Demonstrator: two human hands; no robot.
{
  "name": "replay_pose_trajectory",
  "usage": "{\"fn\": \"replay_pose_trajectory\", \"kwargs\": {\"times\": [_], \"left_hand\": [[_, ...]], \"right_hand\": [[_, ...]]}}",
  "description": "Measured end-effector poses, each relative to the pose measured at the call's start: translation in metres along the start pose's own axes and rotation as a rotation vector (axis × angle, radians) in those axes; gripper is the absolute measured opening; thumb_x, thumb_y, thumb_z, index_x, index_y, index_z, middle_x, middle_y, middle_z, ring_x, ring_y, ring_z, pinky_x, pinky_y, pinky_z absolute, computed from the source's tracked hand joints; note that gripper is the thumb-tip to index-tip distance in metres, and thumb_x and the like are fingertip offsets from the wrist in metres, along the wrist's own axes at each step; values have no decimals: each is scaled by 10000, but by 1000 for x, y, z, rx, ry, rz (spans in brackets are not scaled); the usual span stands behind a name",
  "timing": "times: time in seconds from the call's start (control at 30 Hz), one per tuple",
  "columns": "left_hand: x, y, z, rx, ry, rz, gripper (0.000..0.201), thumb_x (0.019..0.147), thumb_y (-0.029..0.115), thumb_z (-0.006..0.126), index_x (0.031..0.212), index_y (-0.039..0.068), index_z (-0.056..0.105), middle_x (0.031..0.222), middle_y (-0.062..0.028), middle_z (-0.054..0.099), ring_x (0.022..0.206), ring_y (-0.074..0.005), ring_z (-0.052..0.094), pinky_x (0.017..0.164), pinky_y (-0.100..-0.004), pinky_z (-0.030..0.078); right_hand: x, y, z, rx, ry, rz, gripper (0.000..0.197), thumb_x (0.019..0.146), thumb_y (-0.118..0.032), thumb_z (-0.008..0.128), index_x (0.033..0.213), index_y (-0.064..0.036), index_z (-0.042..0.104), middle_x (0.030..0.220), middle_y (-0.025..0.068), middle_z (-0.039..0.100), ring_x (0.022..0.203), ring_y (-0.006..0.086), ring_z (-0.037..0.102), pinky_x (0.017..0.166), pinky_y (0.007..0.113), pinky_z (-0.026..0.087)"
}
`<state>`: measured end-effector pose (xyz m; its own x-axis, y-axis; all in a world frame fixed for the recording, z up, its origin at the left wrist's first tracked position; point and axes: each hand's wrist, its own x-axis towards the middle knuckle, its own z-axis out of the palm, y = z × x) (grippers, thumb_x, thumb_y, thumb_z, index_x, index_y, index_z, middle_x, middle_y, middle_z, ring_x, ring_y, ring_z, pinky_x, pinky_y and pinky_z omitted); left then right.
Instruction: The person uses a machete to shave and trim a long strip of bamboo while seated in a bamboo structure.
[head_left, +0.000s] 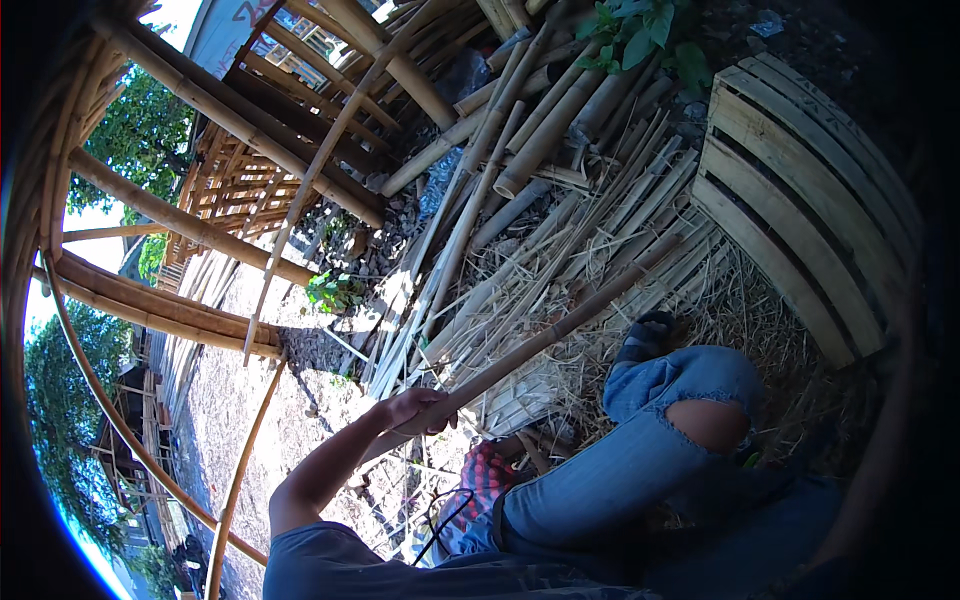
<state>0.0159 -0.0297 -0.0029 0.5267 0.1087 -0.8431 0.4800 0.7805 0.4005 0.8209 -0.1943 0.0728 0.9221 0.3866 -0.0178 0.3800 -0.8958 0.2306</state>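
Observation:
My left hand (424, 410) is closed around a long bamboo pole (560, 328), near its lower end. From my fist the pole slants up and to the right, over straw and split strips, toward a slatted wooden crate (790, 170). Behind the forearm its lower end is partly hidden. Below the hand lies a red and black checked cloth (487, 478), with a thin dark cord beside it. My bent leg in torn blue jeans (620, 450) is to the right of the cloth. My right hand does not show.
Split bamboo strips (480, 290) and thicker bamboo poles (550, 140) are piled ahead. A bamboo frame (190, 215) stands at the left, its beams crossing the view. Dry straw (740, 300) covers the ground beside the crate. Green leaves (640, 35) hang over the pile's far end.

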Motion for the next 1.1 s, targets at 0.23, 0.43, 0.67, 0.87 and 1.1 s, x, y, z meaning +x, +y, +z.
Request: {"fn": "replay_pose_trajectory", "kwargs": {"times": [0.23, 0.43, 0.67, 0.87, 1.1], "left_hand": [[6, -10, -19, 114, 0, 1, 545, 975, 386, 281, 1031, -54, 596, 688, -95, 592, 622, -187, 564, 617, -304, 456], [22, -20, -39, 110, -7, -94, 533, 990, 342, 265, 1029, -58, 614, 784, -144, 659, 706, -220, 633, 674, -324, 492], [31, -36, -43, 229, 250, -72, 720, 981, 553, 188, 963, -24, 619, 680, -77, 612, 577, -173, 568, 569, -308, 462], [23, -51, -12, 1317, 989, 369, 445, 892, 471, 543, 748, 53, 589, 621, -116, 606, 577, -326, 591, 595, -437, 436], [36, -84, -20, 1604, 1340, 428, 443, 817, 490, 626, 884, 56, 563, 769, -100, 596, 807, -293, 583, 854, -480, 309]], "right_hand": [[27, 20, 35, -185, 175, -62, 828, 829, -507, 605, 1472, -142, 233, 1508, 110, 275, 1371, 301, 280, 1128, 454, 195], [76, 56, 88, -18, 356, -170, 860, 790, -481, 659, 1467, -153, 243, 1495, 102, 294, 1365, 310, 277, 1098, 449, 268], [57, 48, 76, 92, 364, -187, 849, 754, -437, 708, 1437, -140, 299, 1465, 96, 328, 1356, 299, 274, 1077, 448, 293], [13, 25, 36, 205, 338, -191, 843, 719, -372, 750, 1402, -110, 330, 1445, 99, 341, 1339, 303, 290, 1074, 442, 301], [14, 20, 38, 189, 339, -198, 825, 717, -377, 748, 1395, -149, 336, 1442, 83, 349, 1329, 297, 304, 1071, 439, 311]]}}
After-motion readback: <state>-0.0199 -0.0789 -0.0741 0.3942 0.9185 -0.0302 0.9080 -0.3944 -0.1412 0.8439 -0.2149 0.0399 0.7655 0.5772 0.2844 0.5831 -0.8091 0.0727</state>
